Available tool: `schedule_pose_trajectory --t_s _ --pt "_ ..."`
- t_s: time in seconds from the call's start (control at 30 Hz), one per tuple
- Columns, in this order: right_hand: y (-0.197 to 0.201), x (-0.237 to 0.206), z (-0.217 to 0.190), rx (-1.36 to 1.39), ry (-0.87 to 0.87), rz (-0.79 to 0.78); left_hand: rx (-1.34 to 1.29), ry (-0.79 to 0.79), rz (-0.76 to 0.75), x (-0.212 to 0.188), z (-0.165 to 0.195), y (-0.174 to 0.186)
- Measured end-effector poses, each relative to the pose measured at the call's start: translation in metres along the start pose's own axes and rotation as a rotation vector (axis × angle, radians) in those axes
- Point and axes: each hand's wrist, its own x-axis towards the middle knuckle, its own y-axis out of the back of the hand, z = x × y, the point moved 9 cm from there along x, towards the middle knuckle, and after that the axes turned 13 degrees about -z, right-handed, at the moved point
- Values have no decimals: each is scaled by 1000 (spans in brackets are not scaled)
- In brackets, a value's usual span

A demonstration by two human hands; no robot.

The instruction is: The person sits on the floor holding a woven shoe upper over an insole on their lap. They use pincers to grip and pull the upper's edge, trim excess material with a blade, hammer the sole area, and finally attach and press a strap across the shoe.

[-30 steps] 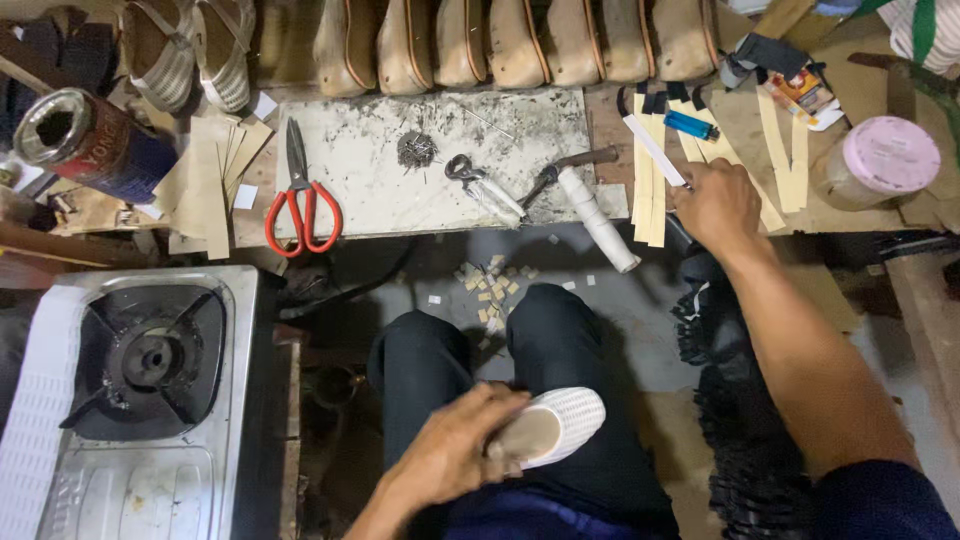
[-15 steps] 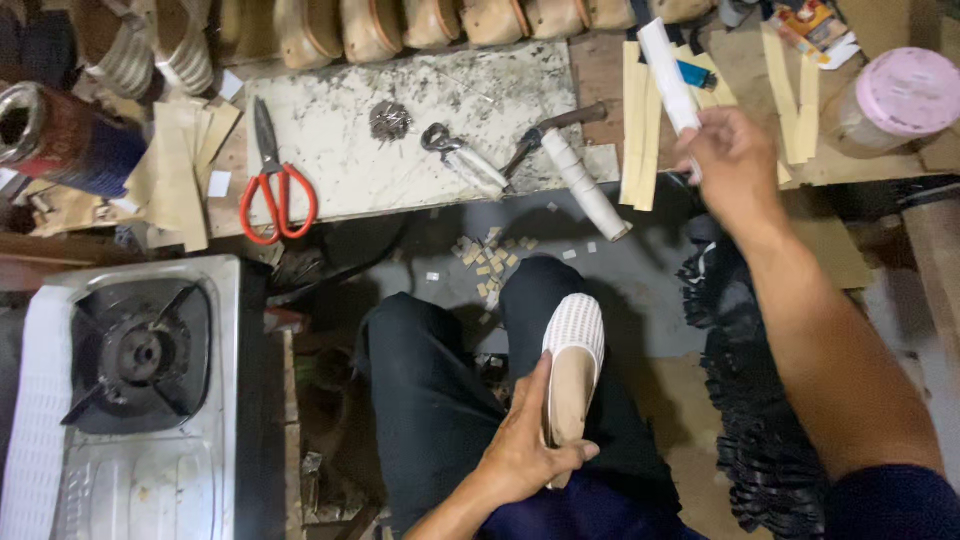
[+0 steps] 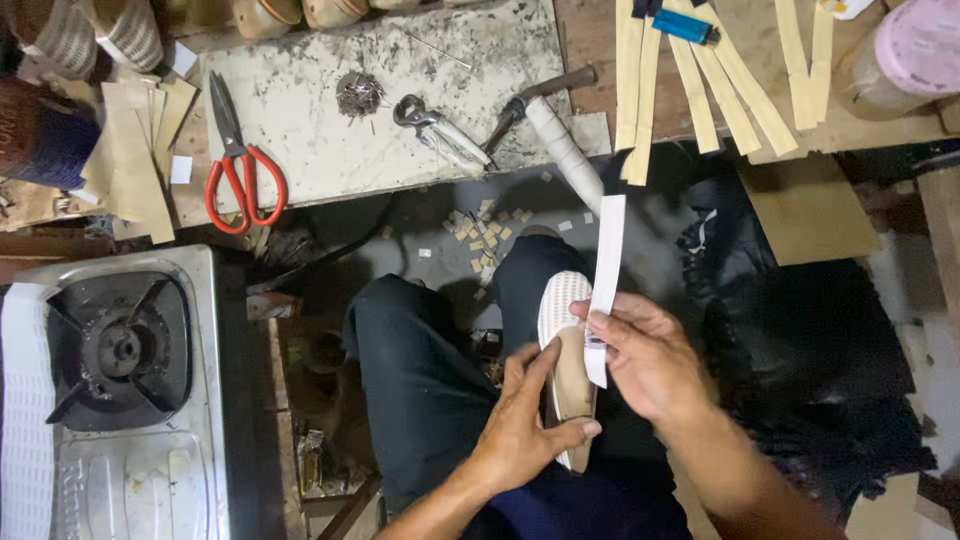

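Left hand point(image 3: 525, 425) gripping white woven shoe upper point(image 3: 566, 340); right hand point(image 3: 645, 355) pinching long white strip point(image 3: 605, 270). Likely light, floppy; best held at ends.

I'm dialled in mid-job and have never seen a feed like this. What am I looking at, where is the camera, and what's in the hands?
There is no machine here: it is one person's two bare hands, filmed by a camera worn on the head and looking down over the lap. The left hand grips a white woven shoe upper on its form, resting on the knee. The right hand pinches a long white strip against it. Ahead lies a worn workbench with red-handled scissors, pincers, a hammer, tan strips and a blue lighter. A gas burner sits at the left, and small paper scraps litter the floor.
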Motion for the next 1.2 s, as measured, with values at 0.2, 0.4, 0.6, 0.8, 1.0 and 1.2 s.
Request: schedule_pose_trajectory --t_s 0.2,0.4,0.6,0.8,1.0,1.2 --pt "-25 -17 6 46 89 -95 -84 -260 65 -2 16 12" --pt "-33 -16 4 -188 119 -141 -270 -238 101 0 -10 25" --pt "-42 -15 -8 -225 107 -135 -372 -382 -82 0 -6 35" --pt "-78 -23 -1 -582 -387 -381 -658 -438 -209 -1 -5 52" --pt "-79 -32 8 -1305 -594 -604 -465 -161 -15 11 -34 51" --pt "14 -43 -8 -1000 -710 -241 -795 7 129 16 -81 29"
